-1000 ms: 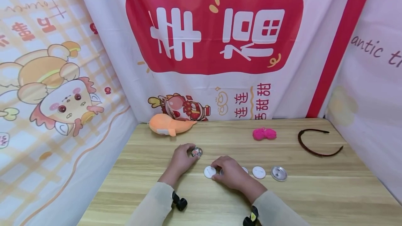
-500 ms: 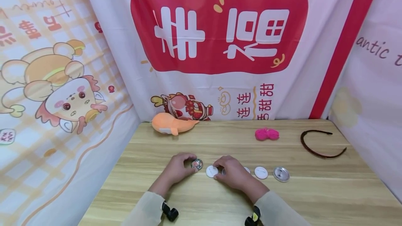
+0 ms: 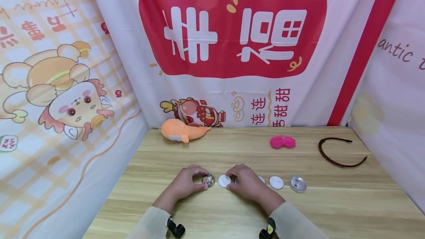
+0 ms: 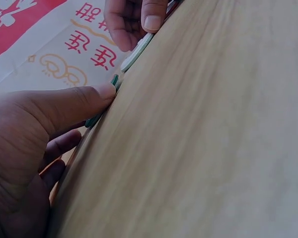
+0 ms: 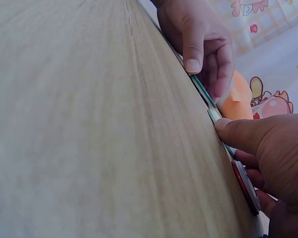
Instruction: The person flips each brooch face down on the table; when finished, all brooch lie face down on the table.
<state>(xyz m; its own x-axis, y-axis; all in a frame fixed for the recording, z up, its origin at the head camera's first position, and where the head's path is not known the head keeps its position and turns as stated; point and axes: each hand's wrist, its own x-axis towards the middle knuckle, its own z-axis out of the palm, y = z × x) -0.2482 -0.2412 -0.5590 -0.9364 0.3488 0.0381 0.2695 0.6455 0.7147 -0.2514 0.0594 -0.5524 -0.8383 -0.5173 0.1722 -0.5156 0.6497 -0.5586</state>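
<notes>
My left hand (image 3: 186,184) pinches a round pin badge (image 3: 208,180) with a dark patterned face up, its thumb and a finger at the edge. Just right of it lies a white-backed round badge (image 3: 224,181), which my right hand (image 3: 247,182) holds between thumb and fingers. Both badges are down at the tabletop, with a small gap between them. In the left wrist view the thumb presses the green rim of the left badge (image 4: 92,120). Under the right hand, a red-rimmed badge (image 5: 246,188) shows in the right wrist view; the hand partly hides it from the head view.
Rightward in the same row lie a partly hidden white badge (image 3: 262,179), another white badge (image 3: 276,182) and a silver-backed badge (image 3: 297,184). An orange plush toy (image 3: 182,131), a pink yarn bundle (image 3: 282,142) and a brown headband (image 3: 338,154) lie farther back on the wooden table (image 3: 225,217).
My left hand has brought the patterned badge down toward me, into line with the row beside the white badge. My right hand has kept its hold on the white badge. The head view shifted slightly.
</notes>
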